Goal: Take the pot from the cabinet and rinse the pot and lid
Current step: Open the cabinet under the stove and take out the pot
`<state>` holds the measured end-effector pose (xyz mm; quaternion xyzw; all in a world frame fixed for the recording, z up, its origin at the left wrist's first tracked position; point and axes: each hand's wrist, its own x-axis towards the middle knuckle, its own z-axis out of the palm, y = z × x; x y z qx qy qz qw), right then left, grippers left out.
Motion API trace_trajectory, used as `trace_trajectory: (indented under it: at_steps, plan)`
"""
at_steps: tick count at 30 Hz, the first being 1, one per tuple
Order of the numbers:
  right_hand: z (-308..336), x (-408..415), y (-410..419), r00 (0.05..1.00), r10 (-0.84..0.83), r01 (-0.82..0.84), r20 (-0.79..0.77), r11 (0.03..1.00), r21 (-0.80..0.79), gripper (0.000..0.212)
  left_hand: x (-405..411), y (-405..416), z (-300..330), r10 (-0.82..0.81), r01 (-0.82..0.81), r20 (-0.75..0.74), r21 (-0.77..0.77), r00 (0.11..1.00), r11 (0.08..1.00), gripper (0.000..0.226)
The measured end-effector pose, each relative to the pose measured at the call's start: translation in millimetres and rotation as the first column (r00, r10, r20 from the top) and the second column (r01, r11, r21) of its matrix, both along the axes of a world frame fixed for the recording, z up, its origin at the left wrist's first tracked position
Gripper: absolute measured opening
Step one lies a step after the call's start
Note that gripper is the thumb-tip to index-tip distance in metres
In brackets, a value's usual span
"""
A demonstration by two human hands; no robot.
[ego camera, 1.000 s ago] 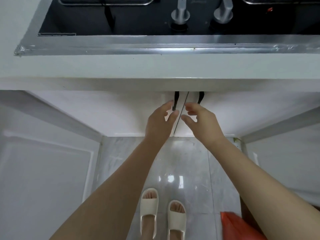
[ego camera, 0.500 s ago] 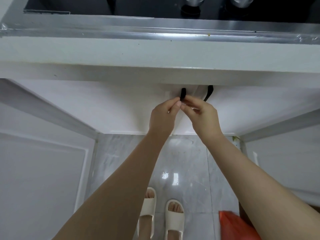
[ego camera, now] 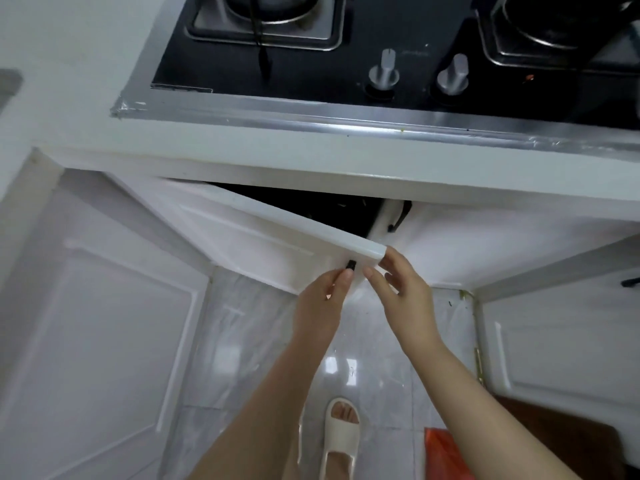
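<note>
The white left cabinet door (ego camera: 249, 237) under the stove is swung partly out, showing a dark gap (ego camera: 311, 209) behind it. My left hand (ego camera: 322, 303) pinches the door's black handle (ego camera: 350, 264). My right hand (ego camera: 401, 289) is just beside it with fingers spread, its fingertips touching the free edge of that door. The right cabinet door (ego camera: 485, 244) is still flat against the frame, its black handle (ego camera: 398, 220) showing. The pot and lid cannot be made out in the dark interior.
A black gas hob (ego camera: 346, 57) with two silver knobs sits in the white counter (ego camera: 311, 147) above. Other white doors stand at far left (ego camera: 97, 323) and right (ego camera: 561, 341). Glossy tile floor (ego camera: 242, 341), my slipper (ego camera: 341, 434) and an orange bag (ego camera: 446, 455) lie below.
Both hands reached the two black handles at the door seam; the left hand then pulled the left door outward, opening a dark gap. The right hand let go and spread open.
</note>
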<state>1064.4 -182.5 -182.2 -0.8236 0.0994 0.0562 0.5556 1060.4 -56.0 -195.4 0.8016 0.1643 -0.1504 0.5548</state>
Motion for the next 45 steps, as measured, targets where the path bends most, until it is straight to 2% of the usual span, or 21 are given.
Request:
trace_trajectory:
  at_steps: [2,4,6,10,13,17,20,25,29,33,35,38,39,42,45]
  plan:
    - [4,-12,6,0.999,-0.024,0.024,-0.026,0.999,0.022,0.032,-9,2,10,0.132,-0.132,0.026,-0.008,0.991,0.991,0.037]
    - [9,-23,13,0.997,-0.058,0.06,-0.055,0.998,0.026,0.03,-14,4,20,0.249,-0.253,0.119,0.021,0.961,0.967,0.045]
    - [15,-34,18,0.993,-0.081,0.085,-0.087,0.996,0.037,0.028,-20,7,28,0.28,-0.305,0.23,0.081,0.932,0.949,0.056]
    - [26,-56,25,0.994,-0.052,0.054,-0.091,0.999,0.01,0.023,-30,17,35,0.178,-0.271,0.36,0.227,0.916,0.936,0.075]
    - [29,-71,31,0.998,-0.023,0.02,-0.062,0.999,-0.047,0.02,-43,28,26,0.019,-0.231,0.463,0.405,0.886,0.885,0.066]
    - [31,-95,43,0.999,-0.008,0.004,-0.042,0.995,-0.102,0.025,-66,44,21,-0.108,-0.148,0.385,0.577,0.916,0.803,0.067]
    - [34,-117,60,1.0,0.026,-0.028,-0.014,0.994,-0.11,0.028,-85,64,26,-0.154,-0.11,0.37,0.601,0.916,0.792,0.068]
    - [46,-160,98,0.998,0.054,-0.051,-0.045,0.997,0.065,0.026,-125,107,36,-0.259,0.052,0.253,0.614,0.932,0.787,0.069]
    - [54,-190,136,0.995,0.099,-0.095,-0.012,0.98,0.173,0.039,-156,143,46,-0.299,0.115,0.188,0.638,0.935,0.761,0.063]
    - [44,-210,166,0.976,0.218,-0.218,-0.01,0.976,0.029,0.025,-178,176,52,-0.391,0.17,0.1,0.783,0.915,0.598,0.068]
    - [39,-213,176,0.953,0.301,-0.301,-0.017,0.954,0.004,0.026,-188,194,53,-0.407,0.184,0.078,0.805,0.91,0.565,0.07]
    - [37,-215,192,0.899,0.436,-0.432,-0.038,0.898,0.086,0.037,-202,219,54,-0.385,0.185,0.062,0.8,0.921,0.571,0.068]
    - [36,-215,198,0.875,0.482,-0.476,-0.044,0.873,0.107,0.042,-207,227,55,-0.357,0.175,0.065,0.781,0.932,0.599,0.065]
    - [31,-217,219,0.822,0.557,-0.514,-0.116,0.815,0.266,0.048,-226,241,56,-0.174,0.049,0.132,0.643,0.976,0.765,0.052]
    - [27,-213,239,0.771,0.608,-0.506,-0.19,0.765,0.398,0.046,-239,248,54,0.021,-0.124,0.183,0.574,0.983,0.81,0.046]
